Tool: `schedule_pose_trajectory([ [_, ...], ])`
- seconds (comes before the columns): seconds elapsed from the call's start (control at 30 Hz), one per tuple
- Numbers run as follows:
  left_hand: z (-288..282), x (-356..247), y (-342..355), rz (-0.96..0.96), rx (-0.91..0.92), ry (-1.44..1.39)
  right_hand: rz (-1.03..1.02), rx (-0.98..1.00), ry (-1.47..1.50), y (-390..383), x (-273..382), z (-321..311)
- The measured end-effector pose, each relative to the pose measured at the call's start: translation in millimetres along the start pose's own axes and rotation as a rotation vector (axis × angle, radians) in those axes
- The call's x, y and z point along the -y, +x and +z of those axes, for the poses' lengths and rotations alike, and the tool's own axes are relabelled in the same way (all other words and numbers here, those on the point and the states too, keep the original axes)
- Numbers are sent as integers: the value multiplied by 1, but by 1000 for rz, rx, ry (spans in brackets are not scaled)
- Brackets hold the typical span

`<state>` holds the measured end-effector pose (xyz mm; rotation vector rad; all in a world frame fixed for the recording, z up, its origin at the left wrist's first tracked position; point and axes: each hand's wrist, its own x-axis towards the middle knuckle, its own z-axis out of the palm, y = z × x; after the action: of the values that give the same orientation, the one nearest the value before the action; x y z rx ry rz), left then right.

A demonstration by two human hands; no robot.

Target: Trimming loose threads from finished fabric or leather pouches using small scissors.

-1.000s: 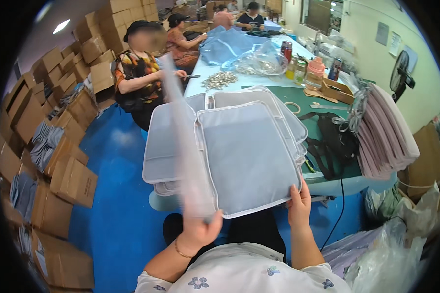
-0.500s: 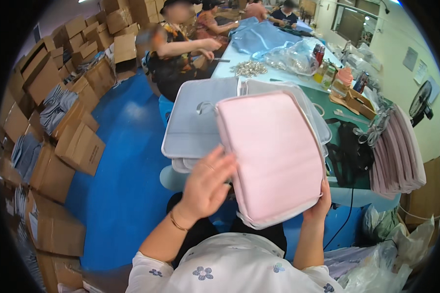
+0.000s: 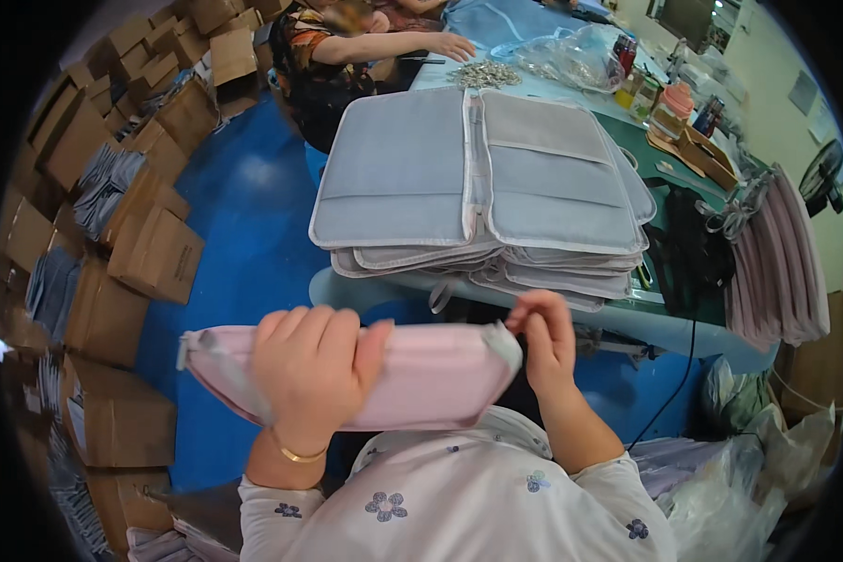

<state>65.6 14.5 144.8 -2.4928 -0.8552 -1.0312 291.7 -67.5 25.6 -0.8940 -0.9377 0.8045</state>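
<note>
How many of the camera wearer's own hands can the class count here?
2: the left hand grips the left half of the pink case; the right hand is at its right end, contact unclear. Neither is completely hidden.

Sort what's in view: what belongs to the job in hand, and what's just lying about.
Job in hand, apparently:
- pink case in the left hand, right hand at its end
- open grey-lined cases
- pink padded stack

Lying about, seemingly:
- black bag
- pink-topped bottle
</note>
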Motion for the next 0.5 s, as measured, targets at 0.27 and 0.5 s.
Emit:
schedule_pose_trajectory([
  [0.27,52,-11,-53,-313,100,-48,-442,-14,-706,1,-5,20],
  [0.5,63,-15,-90,-371,212,-151,-569,16,-891,-8,-26,17],
])
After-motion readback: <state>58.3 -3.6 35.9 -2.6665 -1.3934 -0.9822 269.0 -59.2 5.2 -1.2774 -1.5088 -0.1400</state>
